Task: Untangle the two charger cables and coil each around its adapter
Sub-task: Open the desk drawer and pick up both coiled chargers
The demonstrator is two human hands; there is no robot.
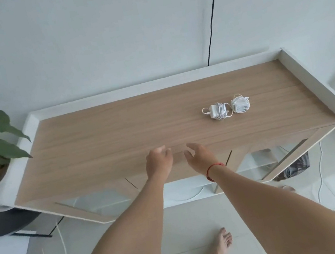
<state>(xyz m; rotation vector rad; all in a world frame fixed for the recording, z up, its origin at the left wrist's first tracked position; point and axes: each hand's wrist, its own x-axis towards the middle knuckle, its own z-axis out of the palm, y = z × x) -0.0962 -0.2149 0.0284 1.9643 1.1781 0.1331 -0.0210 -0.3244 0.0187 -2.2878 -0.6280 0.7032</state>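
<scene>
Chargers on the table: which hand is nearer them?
Right. The right hand is short of the chargers, toward the table's front edge; the left hand is farther left.

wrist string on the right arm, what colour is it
The wrist string is red, clearest in the head view.

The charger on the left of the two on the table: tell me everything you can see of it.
The left charger is a small white adapter block, plastic by its look, with its thin white cable coiled around its middle. A short loop of cable sticks out at its left end. It lies flat on the wooden table top, close beside the other coiled charger; whether they touch cannot be told. Neither the left hand nor the right hand touches it.
</scene>
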